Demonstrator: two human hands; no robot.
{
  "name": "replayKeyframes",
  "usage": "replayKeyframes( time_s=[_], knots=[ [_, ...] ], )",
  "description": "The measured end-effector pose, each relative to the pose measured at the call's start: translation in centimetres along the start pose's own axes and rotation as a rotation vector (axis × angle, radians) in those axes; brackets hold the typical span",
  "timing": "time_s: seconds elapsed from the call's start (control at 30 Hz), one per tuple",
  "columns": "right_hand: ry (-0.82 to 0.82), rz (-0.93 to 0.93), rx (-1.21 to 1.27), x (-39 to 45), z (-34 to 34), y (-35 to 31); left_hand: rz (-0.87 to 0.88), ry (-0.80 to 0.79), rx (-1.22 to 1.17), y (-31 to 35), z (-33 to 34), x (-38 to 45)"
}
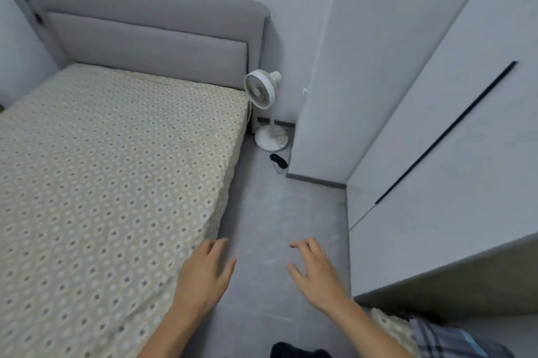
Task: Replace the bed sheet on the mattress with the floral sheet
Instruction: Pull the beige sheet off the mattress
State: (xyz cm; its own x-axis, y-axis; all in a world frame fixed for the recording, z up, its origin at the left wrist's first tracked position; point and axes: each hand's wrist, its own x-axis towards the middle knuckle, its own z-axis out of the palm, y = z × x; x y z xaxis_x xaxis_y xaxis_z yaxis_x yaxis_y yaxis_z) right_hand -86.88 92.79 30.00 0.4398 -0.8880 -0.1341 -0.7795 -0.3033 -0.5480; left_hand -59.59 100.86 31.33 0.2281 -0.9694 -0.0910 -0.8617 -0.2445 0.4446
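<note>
A cream sheet with a small repeating floral-dot pattern (110, 171) covers the mattress and hangs over its right side. My left hand (205, 273) hovers by the bed's right edge with relaxed fingers, holding nothing. My right hand (316, 270) is spread over the grey floor, also holding nothing. At the lower right lies a bundle of cloth: a plaid fabric (448, 337) and a patterned cream piece (391, 325), partly cut off by the frame.
A grey padded headboard (151, 46) stands at the bed's far end. A white standing fan (262, 89) and a small black object (279, 161) sit on the floor by the corner. Wardrobe doors (454, 136) line the right. A dark item (297, 350) lies at the bottom edge.
</note>
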Motion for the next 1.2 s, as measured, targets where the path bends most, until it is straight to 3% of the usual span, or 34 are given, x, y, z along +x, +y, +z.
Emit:
replayKeyframes(
  time_s=[0.3, 0.5, 0.67, 0.87, 1.2],
  knots=[
    [-0.038, -0.029, 0.04, 14.7, -0.5, -1.9, -0.116, -0.024, -0.08, -3.7, 0.7, 9.7],
    [-0.082, 0.026, 0.138, 28.9, -1.5, 1.2, -0.11, -0.032, -0.141, -2.5, -0.2, 26.7],
    [-0.159, 0.015, 0.132, 44.1, -6.1, 3.7, -0.17, 0.02, -0.185, -1.8, -3.5, 42.0],
    [-0.138, -0.082, 0.148, 62.5, -11.2, -0.2, -0.22, 0.07, -0.188, -2.3, -7.4, 54.5],
    [-0.173, -0.094, 0.126, 84.9, -9.6, -3.9, -0.288, 0.056, -0.217, -11.1, -8.5, 74.6]
  ],
)
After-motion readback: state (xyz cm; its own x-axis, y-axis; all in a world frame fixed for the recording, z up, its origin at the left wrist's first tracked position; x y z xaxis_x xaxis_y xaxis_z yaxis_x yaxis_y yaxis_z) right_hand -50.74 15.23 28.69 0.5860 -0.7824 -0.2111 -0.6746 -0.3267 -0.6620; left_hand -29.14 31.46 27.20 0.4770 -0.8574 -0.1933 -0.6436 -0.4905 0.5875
